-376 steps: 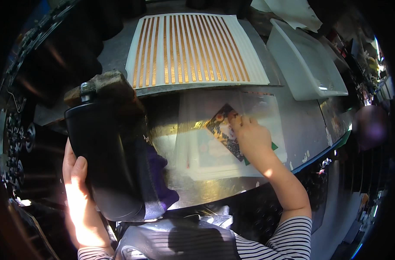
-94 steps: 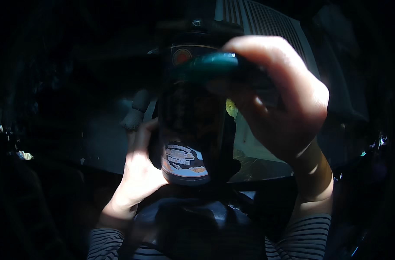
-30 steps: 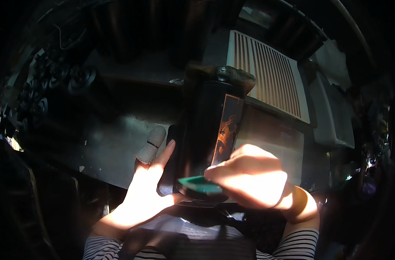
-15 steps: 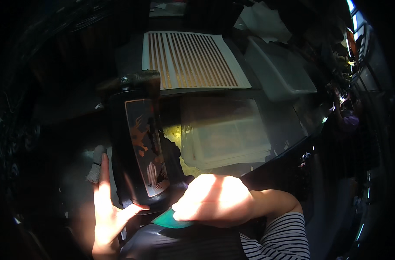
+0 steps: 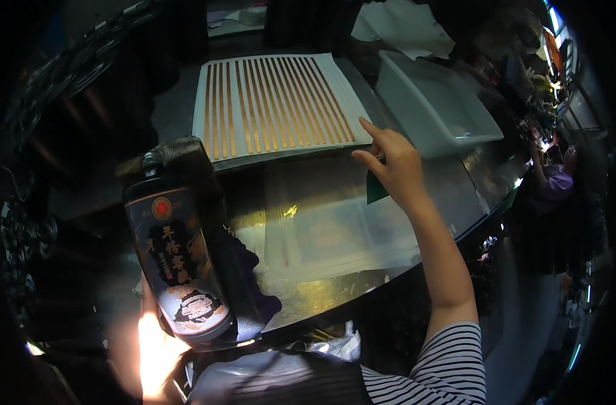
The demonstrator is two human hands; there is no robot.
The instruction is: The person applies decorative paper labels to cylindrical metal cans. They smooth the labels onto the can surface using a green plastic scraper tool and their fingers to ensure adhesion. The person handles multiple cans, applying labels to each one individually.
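Observation:
My left hand [image 5: 152, 341] grips the base of a large dark bottle [image 5: 180, 263] with a printed label, holding it upright at the lower left. My right hand [image 5: 394, 165] reaches out over the table and holds a small green scraper card [image 5: 375, 191] under its palm, with the forefinger pointing at the near right corner of a white sheet [image 5: 277, 101] carrying several gold strips.
A shiny metal table [image 5: 470, 182] carries clear film sheets [image 5: 335, 229] in front of me. A white plastic tray [image 5: 436, 104] stands at the back right, with crumpled white paper [image 5: 402, 27] behind it. A dark cloth [image 5: 250, 290] lies by the bottle. Another person [image 5: 558, 182] is at the right edge.
My right hand has left the bottle's base and reached forward to the gold-strip sheet with the green card. The bottle stays upright in my left hand.

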